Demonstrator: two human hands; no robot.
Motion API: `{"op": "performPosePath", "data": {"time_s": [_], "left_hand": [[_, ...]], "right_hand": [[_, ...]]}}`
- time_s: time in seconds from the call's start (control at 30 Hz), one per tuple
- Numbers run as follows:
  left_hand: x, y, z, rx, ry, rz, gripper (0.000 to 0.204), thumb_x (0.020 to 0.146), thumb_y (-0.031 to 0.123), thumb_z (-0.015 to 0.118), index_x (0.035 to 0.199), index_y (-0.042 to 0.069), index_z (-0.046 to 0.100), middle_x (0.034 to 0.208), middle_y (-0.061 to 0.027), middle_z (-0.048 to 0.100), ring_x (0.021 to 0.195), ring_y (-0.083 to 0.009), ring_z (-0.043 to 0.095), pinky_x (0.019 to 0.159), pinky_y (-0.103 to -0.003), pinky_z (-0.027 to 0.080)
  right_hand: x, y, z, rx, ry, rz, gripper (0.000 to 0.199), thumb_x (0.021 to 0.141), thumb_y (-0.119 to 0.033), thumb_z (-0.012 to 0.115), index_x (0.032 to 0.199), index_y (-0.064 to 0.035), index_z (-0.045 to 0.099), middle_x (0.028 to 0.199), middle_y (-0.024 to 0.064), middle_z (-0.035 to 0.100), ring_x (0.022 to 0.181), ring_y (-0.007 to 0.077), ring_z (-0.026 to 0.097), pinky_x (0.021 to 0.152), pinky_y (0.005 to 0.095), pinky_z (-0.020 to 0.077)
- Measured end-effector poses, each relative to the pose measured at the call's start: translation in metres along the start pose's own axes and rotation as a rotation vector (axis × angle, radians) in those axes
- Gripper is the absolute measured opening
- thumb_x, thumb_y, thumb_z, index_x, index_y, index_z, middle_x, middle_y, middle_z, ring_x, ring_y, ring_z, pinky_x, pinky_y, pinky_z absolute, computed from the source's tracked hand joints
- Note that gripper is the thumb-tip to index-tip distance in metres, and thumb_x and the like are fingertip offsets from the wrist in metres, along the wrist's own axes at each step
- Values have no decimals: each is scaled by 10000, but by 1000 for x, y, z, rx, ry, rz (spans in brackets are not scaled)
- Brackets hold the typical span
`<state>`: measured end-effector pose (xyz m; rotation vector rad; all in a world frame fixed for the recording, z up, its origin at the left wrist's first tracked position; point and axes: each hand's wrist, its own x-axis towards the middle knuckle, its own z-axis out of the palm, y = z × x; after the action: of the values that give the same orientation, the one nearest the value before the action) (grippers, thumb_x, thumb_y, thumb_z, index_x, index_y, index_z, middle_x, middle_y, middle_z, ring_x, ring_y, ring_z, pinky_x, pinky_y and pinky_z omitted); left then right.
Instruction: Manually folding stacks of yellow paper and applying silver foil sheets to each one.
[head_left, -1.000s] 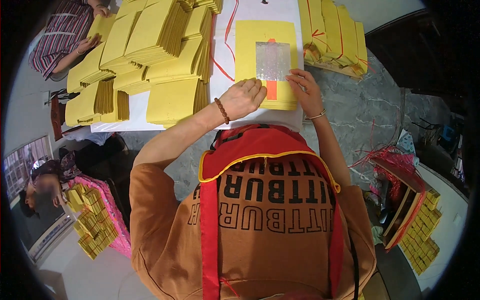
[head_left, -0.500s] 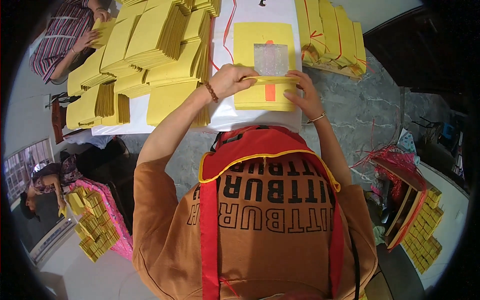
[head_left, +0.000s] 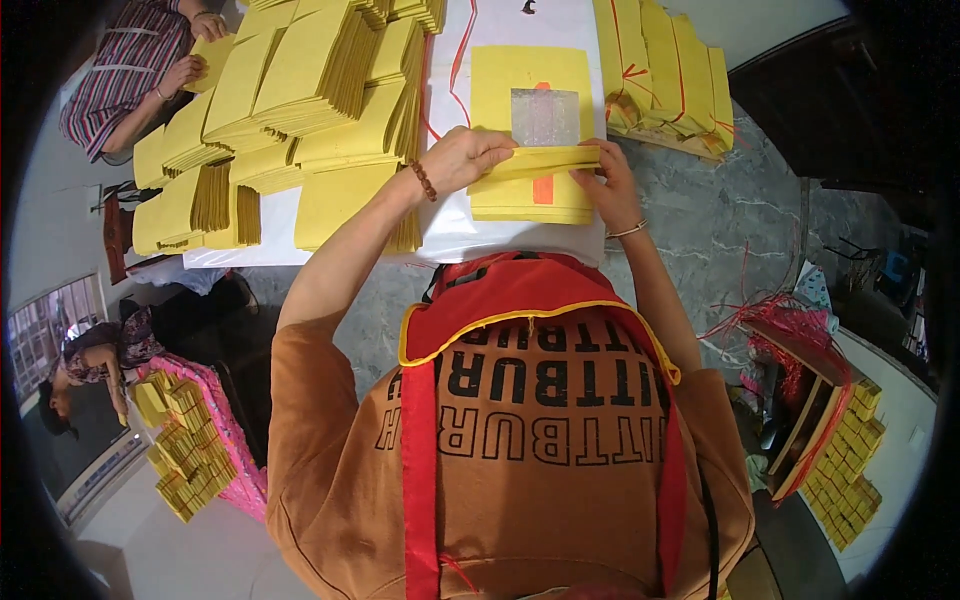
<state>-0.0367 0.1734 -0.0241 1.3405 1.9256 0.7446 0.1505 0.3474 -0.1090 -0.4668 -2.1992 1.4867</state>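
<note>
On the white-covered table [head_left: 448,238] in front of me lies a stack of yellow paper [head_left: 510,207] with an orange strip [head_left: 543,190] on it. A greyish, shiny square sheet [head_left: 545,117] rests on the paper's far half. My left hand [head_left: 466,160] pinches the left end of a raised, folded edge of yellow paper [head_left: 552,162]. At its right end, my right hand [head_left: 613,188] grips the same fold between thumb and fingers. The fold spans crosswise just on the near side of the grey square.
Tall piles of folded yellow paper [head_left: 310,75] crowd the table's left. Tied yellow bundles [head_left: 665,70] stand to the right, beyond a grey floor. A co-worker's hands [head_left: 185,72] hold yellow paper at upper left; another person [head_left: 95,365] is by a pink-covered table [head_left: 222,430].
The folded paper edge between my hands has tilted and now shows a broader face. My right hand has drawn its fingers in around the fold's right end; my left hand has barely shifted.
</note>
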Motion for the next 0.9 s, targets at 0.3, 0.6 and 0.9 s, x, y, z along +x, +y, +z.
{"op": "performPosePath", "data": {"time_s": [0.3,0.6,0.9], "left_hand": [[-2,3,1,-49,10,-7,293,907,245,523,1054,9,615,852,-162,654,769,-214,630,692,-313,475],[-8,14,22,526,179,346,232,892,270,521,919,46,573,809,-130,605,768,-303,594,651,-414,472],[-15,5,7,228,150,306,186,841,184,579,965,45,593,836,-115,609,853,-291,570,740,-384,471]], "right_hand": [[1,-3,-1,54,-14,24,239,756,-134,681,972,-46,630,1089,45,535,991,199,500,803,293,436],[5,1,-1,82,-19,18,195,746,-133,694,922,-70,640,1045,50,547,989,215,501,836,311,417],[16,4,-11,-80,-116,-104,189,735,-135,701,905,-75,644,1006,52,566,978,225,503,855,331,395]]}}
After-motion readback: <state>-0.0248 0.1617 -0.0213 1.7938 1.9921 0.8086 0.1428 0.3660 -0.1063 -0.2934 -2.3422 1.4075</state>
